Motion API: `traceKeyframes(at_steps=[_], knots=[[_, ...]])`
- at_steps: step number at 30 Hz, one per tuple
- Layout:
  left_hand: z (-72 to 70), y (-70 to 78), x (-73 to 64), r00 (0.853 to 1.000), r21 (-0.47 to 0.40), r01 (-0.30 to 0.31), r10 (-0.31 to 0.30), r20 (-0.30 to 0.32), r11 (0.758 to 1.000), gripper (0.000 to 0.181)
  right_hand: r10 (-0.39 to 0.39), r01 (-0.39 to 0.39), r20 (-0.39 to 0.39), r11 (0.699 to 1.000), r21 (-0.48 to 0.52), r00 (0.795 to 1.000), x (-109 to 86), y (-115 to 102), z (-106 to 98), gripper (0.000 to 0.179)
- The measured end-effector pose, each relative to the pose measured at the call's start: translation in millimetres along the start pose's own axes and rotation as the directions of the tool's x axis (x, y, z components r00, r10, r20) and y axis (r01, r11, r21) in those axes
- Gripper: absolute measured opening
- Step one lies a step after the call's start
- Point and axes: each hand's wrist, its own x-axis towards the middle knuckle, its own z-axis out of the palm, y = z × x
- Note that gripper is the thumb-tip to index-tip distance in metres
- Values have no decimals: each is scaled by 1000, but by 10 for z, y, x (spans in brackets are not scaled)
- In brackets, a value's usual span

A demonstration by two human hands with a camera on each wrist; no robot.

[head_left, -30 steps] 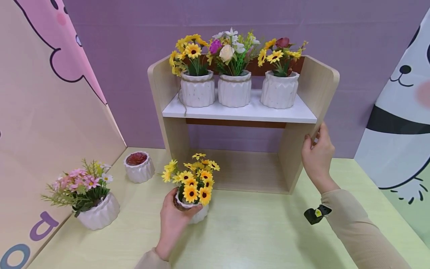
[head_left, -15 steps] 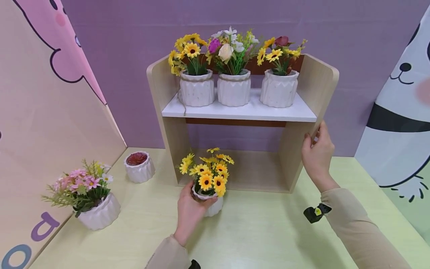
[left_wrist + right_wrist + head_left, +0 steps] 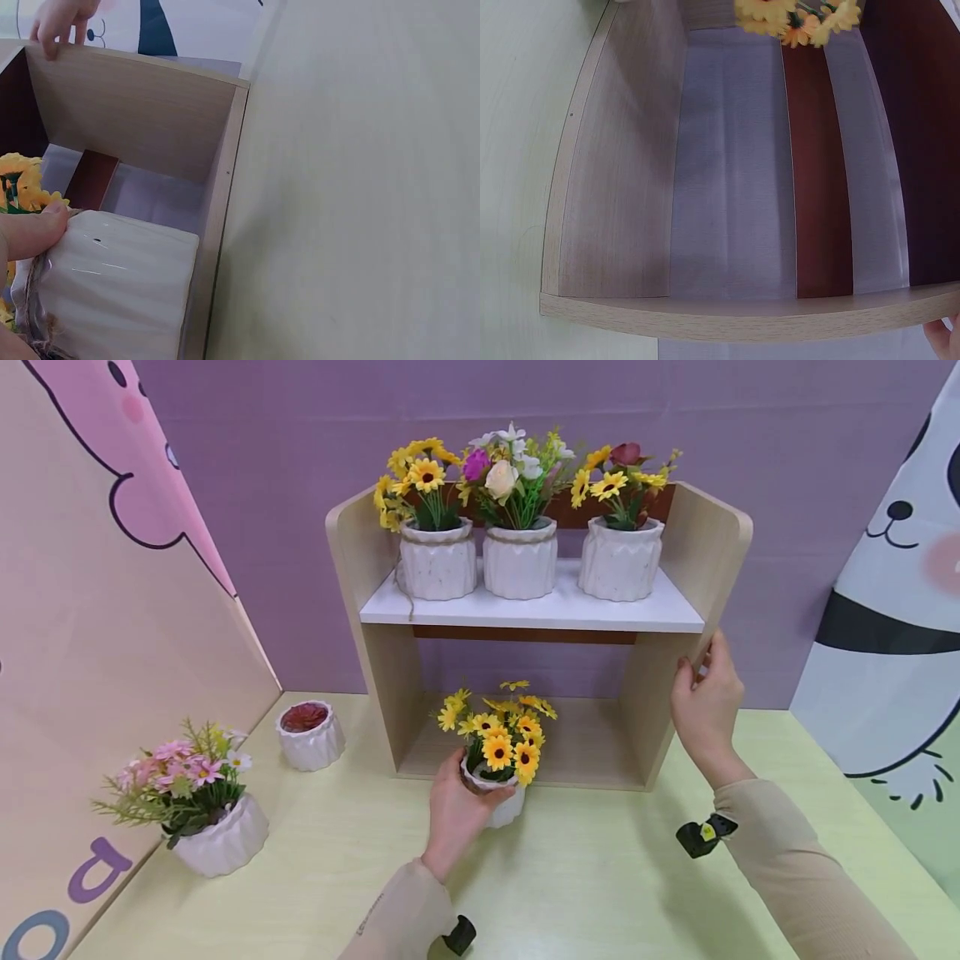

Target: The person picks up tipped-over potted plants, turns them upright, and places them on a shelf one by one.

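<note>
My left hand (image 3: 461,814) holds a white ribbed flower pot (image 3: 508,810) by its rim, thumb on the near side. Yellow artificial sunflowers (image 3: 498,747) rise out of it. This pot is in front of the lower compartment of a small wooden desktop shelf (image 3: 532,617); in the left wrist view the pot (image 3: 120,277) overlaps the compartment's edge. My right hand (image 3: 707,706) grips the shelf's right side panel (image 3: 656,693), with some fingers hidden behind it. The right wrist view catches only fingertips (image 3: 941,339) at that panel's edge.
Three white flower pots stand on the upper board: sunflowers at left (image 3: 438,560), mixed blooms in the middle (image 3: 521,560), yellow and dark red at right (image 3: 621,560). On the table's left are a pink-flowered pot (image 3: 223,839) and a small succulent pot (image 3: 311,742).
My left hand has carried the sunflower pot to the right and a little toward the shelf, now before the lower compartment. My right hand has stayed on the side panel.
</note>
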Motion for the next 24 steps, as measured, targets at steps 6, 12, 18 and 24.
traceKeyframes(at_steps=[6, 12, 18, 24], knots=[[84, 75, 78, 1000, -3, -8, 8, 3, 1000, 84, 3, -3, 1, 1000, -3, 1000, -2, 3, 4, 28], [193, 85, 150, 1000, -27, -7, 7, 22, 1000, 86, 14, -14, 7, 1000, 17, 1000, -4, 2, 10, 30], [323, 61, 194, 999, -20, -18, 19, 50, 1000, 86, 12, -12, 8, 1000, 17, 1000, -5, 0, 11, 29], [425, 53, 222, 997, -7, -26, 26, 76, 1000, 87, 12, -12, 12, 1000, 15, 1000, -4, -1, 3, 30]])
